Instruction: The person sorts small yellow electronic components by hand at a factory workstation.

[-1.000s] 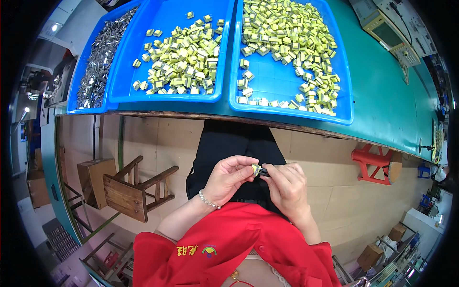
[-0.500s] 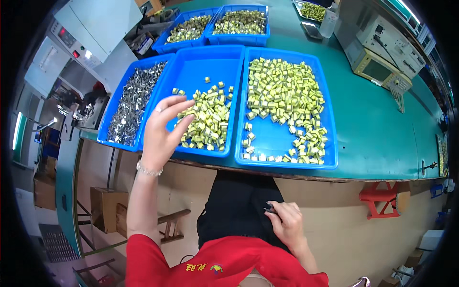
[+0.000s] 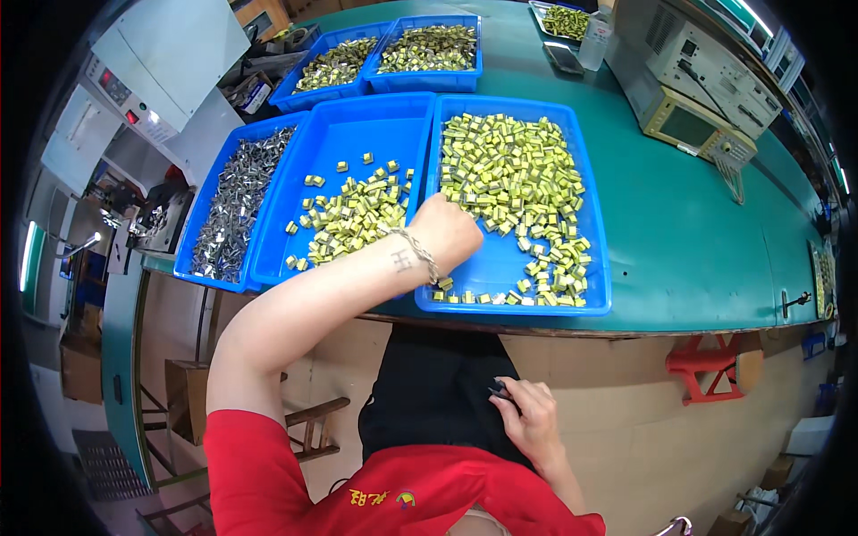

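Observation:
My left hand (image 3: 450, 234) is over the left side of the right blue tray (image 3: 601, 268), its fingers curled downward and mostly hidden behind the back of the hand; what they hold, if anything, does not show. Small yellow-wrapped metal blocks (image 3: 514, 170) fill most of that tray. My left forearm crosses the near part of the middle blue tray (image 3: 366, 116), where a looser heap of similar blocks (image 3: 357, 214) lies. Low over my lap, my right hand (image 3: 534, 415) is closed around a small dark object (image 3: 499, 388), which shows only in part.
Shiny bare metal pieces (image 3: 237, 196) fill the narrow blue tray at left. Two more blue bins (image 3: 424, 82) of blocks stand behind. A phone (image 3: 563, 58), a clear bottle (image 3: 594, 40) and a bench instrument (image 3: 697, 125) sit on the green table (image 3: 679, 250). A red stool (image 3: 706, 368) stands below.
My left hand has swung right from above the middle tray to the right tray, and its spread fingers have curled. My right hand stays at my lap, still gripping the dark object.

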{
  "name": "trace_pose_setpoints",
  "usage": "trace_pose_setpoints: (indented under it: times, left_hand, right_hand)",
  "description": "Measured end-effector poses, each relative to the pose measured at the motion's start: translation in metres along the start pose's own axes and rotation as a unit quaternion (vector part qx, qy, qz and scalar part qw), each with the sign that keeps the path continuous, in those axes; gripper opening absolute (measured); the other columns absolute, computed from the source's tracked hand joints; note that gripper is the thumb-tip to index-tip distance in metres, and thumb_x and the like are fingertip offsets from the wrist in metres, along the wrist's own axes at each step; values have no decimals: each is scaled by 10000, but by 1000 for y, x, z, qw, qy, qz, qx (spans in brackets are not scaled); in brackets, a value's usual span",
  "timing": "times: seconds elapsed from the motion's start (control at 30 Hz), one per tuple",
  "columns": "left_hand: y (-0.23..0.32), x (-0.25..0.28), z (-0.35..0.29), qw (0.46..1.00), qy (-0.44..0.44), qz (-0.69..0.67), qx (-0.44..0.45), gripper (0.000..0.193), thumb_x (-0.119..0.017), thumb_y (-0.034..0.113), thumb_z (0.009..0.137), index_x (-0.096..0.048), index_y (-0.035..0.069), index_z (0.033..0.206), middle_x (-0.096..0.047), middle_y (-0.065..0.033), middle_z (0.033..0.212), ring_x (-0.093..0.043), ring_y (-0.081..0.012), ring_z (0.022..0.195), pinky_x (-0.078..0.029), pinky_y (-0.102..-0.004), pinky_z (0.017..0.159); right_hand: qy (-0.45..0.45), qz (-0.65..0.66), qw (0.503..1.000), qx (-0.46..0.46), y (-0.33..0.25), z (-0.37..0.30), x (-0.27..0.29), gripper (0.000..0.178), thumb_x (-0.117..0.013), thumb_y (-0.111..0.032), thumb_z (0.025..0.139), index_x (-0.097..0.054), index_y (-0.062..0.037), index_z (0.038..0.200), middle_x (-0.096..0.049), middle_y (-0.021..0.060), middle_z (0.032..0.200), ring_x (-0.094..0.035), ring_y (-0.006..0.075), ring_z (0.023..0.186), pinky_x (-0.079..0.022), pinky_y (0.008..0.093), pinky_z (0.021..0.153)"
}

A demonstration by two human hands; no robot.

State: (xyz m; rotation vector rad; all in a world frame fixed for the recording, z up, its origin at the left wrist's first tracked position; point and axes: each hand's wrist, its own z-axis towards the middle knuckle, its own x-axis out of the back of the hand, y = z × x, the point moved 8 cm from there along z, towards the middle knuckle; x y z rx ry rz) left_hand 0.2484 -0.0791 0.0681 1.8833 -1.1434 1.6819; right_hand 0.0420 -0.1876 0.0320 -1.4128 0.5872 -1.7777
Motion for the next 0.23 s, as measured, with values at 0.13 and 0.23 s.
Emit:
trace_pose_setpoints:
  times: [0.13,0.23]
  left_hand:
    - [-15,22,-27,980,76,-184,-7,144,-672,109,725,-717,86,860,-677,-131,919,-663,-310,838,-505,-425,777]
    - [-22,47,-73,847,162,-507,2,233,-672,158,838,-720,119,1063,-674,-136,1039,-646,-247,1028,-507,-420,874]
  right_hand:
    - [7,28,1000,-9,3,-1,3,244,-738,-36,741,-672,-14,975,-654,81,733,-608,244,650,-430,329,650]
    - [9,33,999,-22,5,0,4,249,-736,-28,744,-676,-16,986,-658,89,744,-617,240,675,-437,338,673]
